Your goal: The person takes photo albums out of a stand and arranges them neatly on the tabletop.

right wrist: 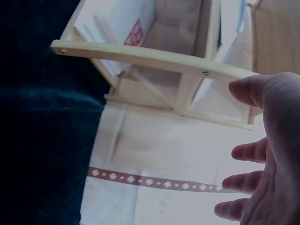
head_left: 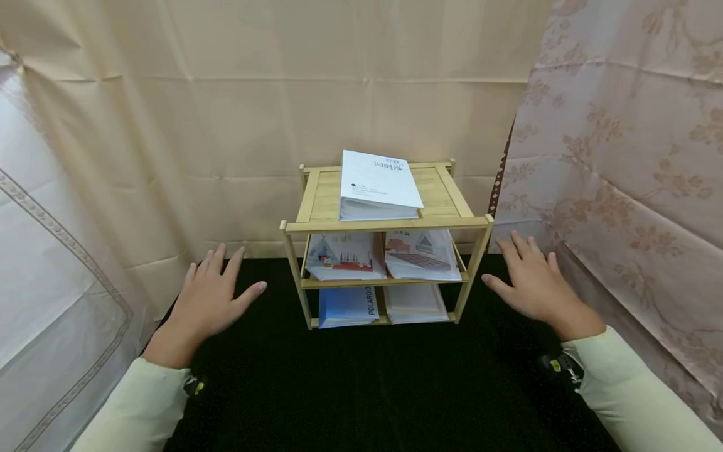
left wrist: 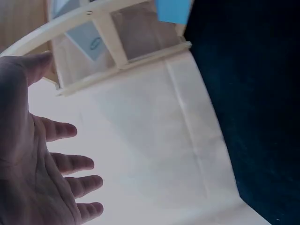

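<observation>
In the head view a small wooden rack stands between my two hands. My left hand is spread to the left of it, holding nothing. To the right, my right hand is spread too, with nothing in its grasp. A white booklet lies on the rack's top board. Two picture booklets lean on the middle shelf. Below them are a blue booklet marked POLAROID and a white booklet. Both wrist views show the rack's side frame beyond the thumb.
A black cloth covers the surface under the rack. Behind it hangs a beige curtain. White fabric hangs on the left, and a flowered curtain on the right.
</observation>
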`<state>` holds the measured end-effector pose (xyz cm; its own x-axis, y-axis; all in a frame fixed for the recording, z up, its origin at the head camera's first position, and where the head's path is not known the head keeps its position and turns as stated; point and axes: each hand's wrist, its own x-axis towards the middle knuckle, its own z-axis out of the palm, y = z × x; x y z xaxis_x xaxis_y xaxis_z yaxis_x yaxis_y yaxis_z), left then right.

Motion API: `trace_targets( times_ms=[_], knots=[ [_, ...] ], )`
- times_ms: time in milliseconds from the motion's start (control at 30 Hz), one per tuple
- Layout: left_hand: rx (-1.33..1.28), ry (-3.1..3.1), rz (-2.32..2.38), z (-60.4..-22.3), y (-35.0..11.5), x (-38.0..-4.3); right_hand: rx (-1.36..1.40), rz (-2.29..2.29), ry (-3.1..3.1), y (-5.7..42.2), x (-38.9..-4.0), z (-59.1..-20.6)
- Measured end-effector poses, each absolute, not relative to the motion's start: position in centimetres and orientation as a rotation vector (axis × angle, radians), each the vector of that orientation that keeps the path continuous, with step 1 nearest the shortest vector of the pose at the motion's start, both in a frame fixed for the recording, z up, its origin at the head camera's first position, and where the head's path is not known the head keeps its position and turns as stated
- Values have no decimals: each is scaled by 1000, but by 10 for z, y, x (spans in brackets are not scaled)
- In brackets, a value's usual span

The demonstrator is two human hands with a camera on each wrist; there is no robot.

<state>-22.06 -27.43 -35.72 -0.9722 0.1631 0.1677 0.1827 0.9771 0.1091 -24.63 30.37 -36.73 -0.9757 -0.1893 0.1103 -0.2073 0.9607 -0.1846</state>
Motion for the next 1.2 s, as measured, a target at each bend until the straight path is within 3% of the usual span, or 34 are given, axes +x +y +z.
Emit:
trace_targets(
  times_ms=[1200],
  knots=[
    [-516,-2694,-113,-272,-212,-226,524,361,-2550,251,-239,-290]
  ],
)
